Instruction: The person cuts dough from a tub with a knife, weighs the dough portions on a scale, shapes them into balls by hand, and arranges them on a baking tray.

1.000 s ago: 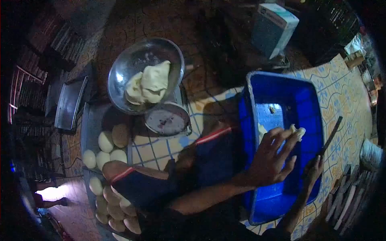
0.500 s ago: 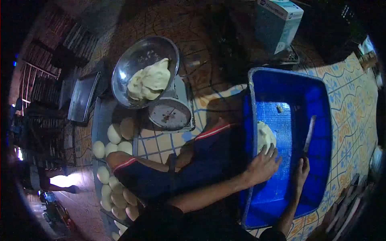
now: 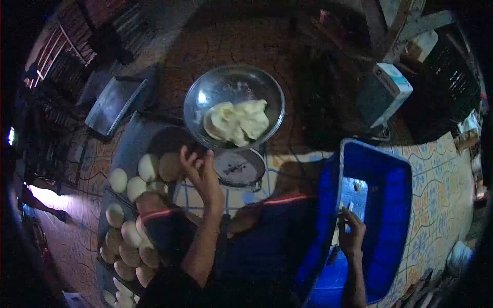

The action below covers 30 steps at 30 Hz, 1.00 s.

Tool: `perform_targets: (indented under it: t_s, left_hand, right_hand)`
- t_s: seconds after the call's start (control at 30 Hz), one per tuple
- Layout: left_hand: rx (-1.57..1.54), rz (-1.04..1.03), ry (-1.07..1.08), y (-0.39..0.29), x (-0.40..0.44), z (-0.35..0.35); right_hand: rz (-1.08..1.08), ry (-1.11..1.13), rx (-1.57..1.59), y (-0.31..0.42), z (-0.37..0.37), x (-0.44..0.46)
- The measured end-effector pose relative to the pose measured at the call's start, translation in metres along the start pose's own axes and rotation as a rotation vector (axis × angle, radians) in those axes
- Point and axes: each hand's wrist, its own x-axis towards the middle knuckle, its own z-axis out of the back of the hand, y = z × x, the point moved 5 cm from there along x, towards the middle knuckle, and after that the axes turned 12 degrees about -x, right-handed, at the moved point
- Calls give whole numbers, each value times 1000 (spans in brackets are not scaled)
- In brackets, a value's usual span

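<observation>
Left hand (image 3: 206, 180) now near one bowl (image 3: 226, 87)

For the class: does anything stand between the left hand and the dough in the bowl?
Yes, the bowl: its near side lies between the left hand and the dough inside. Nothing visible covers its top, so reaching in from above looks possible.

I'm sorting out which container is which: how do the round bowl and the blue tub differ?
Shape: the bowl is round, while the tub is a deep, roughly rectangular box.
Look: the bowl is shiny and silvery-grey; the tub is blue.
Contents: the bowl plainly holds a pale mass of dough; the tub shows much bare blue, and its near side is partly hidden.
Both are open at the top.
</observation>
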Motion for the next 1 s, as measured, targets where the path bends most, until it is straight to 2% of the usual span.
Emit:
perform_targets:
  t_s: [0.03, 0.07, 0.1, 0.13, 0.2, 0.27, 0.3, 0.33, 0.37, 0.4, 0.43, 0.5, 0.57, 0.6, 0.63, 0.7, 0.77, 0.83, 0.87, 0.9, 0.97, 1.0]
  left_hand:
    - [-18, -20, 4, 23, 30, 11]
    - [-160, 172, 88, 71, 67, 15]
    - [-301, 362, 176, 94, 88, 12]
    - [-323, 334, 187, 79, 97, 5]
    - [-233, 317, 134, 44, 91, -16]
    - [-132, 333, 59, 21, 68, -24]
    - [-85, 350, 18, 17, 64, -22]
    - [-108, 342, 10, 30, 75, -21]
    - [-166, 181, 23, 47, 93, -24]
    - [-224, 29, 25, 54, 100, -26]
    - [-247, 45, 0, 54, 99, -27]
    - [230, -13, -123, 33, 101, -27]
    - [242, -2, -58, 24, 109, -26]
    - [318, -44, -49, 26, 111, -28]
    - [395, -83, -47, 30, 114, -30]
    - [259, -136, -85, 43, 122, -37]
    - [141, -191, -116, 63, 125, -38]
    - [125, -223, -67, 79, 122, -40]
    - [406, 5, 180, 53, 124, -40]
    - [403, 8, 187, 82, 133, -40]
    - [487, 129, 81, 172, 156, -44]
    - [-5, 193, 266, 109, 127, -21]
  right_hand:
    - [123, -2, -23, 67, 6, 36]
    - [258, 110, 60, 109, -2, 67]
    - [465, 43, -11, 154, -4, 91]
    - [674, -30, -85, 199, -8, 110]
    - [824, 97, 2, 275, -25, 149]
    - [797, 398, -132, 305, -83, 187]
    - [816, 394, -143, 305, -110, 193]
    - [934, 297, -356, 304, -140, 196]
    - [1047, 195, -575, 306, -160, 201]
    - [1072, 200, -600, 307, -168, 208]
    - [1069, 141, -493, 306, -167, 212]
    - [1076, 98, -399, 299, -172, 218]
    - [540, 215, 576, 297, -148, 235]
    - [337, 362, 351, 292, -146, 242]
    - [358, 371, 341, 290, -147, 245]
    - [6, 326, 881, 269, -149, 259]
    - [-202, 342, 1246, 260, -140, 267]
    - [121, 138, 1063, 246, -100, 291]
    - [67, 169, 1224, 259, -85, 291]
    - [9, 194, 1384, 267, -62, 291]
    - [45, 194, 1397, 303, -15, 254]
    - [128, 274, 1437, 313, -6, 240]
